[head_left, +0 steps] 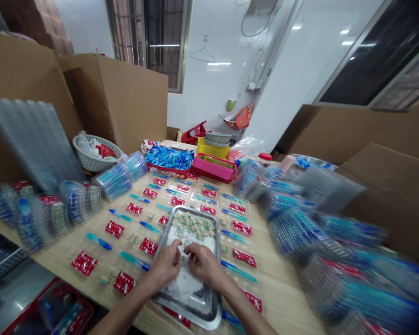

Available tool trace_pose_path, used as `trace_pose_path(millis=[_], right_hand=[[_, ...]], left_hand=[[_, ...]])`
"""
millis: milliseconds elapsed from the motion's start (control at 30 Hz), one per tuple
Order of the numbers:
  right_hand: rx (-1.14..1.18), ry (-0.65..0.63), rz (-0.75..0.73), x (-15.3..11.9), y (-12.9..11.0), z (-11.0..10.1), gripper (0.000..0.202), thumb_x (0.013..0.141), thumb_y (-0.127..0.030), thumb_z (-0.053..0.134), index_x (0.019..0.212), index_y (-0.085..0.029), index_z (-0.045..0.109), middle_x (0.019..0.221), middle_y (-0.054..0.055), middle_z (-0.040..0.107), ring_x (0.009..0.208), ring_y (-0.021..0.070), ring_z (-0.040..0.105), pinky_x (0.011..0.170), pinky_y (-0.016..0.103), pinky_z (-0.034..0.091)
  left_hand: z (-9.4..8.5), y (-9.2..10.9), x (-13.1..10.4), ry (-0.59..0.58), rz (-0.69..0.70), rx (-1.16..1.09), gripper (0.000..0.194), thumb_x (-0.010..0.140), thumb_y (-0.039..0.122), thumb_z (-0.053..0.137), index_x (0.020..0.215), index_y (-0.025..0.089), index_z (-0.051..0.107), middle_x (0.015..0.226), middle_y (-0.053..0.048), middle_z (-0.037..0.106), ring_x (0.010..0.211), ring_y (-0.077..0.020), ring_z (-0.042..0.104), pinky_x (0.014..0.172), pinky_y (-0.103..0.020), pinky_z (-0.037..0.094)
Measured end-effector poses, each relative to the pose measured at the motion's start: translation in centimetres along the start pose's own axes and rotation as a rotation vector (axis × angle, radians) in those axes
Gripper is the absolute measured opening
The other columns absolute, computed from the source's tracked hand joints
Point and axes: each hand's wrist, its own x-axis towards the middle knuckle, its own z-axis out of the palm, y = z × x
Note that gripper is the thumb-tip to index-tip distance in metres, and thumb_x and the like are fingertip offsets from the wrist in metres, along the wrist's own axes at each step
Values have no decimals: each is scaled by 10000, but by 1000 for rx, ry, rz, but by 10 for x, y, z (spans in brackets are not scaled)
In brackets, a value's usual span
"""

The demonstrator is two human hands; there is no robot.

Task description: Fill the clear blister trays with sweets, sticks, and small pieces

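A metal tray (218, 279) lies on the table, tilted a little in my view, with loose white powder (186, 281) in it. Small beige-and-green blocks (195, 224) are heaped at its far end. Over the middle of the tray my left hand (166, 264) has its fingers curled into a pinch. My right hand (204, 263) faces it with bent, closed fingers. A few small pale pieces show between the fingertips; which hand grips them is hard to tell. Clear plastic trays around hold blue pens (239, 271) and red patterned packets (149, 246).
Stacks of filled clear packs stand at the right (296, 230) and left (78, 202). At the back are a tub of blue pens (169, 160), a pink box (213, 168) and a yellow basket (212, 148). A white basket (97, 160) sits back left, before cardboard boxes (132, 102).
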Motion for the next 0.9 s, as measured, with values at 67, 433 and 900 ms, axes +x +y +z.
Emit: trace_pose_path(millis=[67,433,900], right_hand=[[22,10,-10,-1,-1,5,330,613,7,439,837,-164,611,720,3,612,659,130,542,626,221,382],[57,16,-66,-3,-9,4,339,594,10,459,832,-179,610,821,21,629,784,154,568,713,238,417],[-66,-7,-18,-1,-7,-6,177,643,-120,600,803,-192,629,853,30,658,825,166,578,753,238,422]], left_hand=[[0,0,0,7,11,18,457,616,3,481,1031,193,466,746,30,602,633,-124,561,587,-221,378],[-2,8,0,5,16,21,467,613,-1,467,1037,194,466,721,16,617,683,-161,589,607,-242,383],[16,-31,8,159,63,-78,684,584,129,498,1249,236,381,985,-36,634,588,-155,573,674,-295,490]])
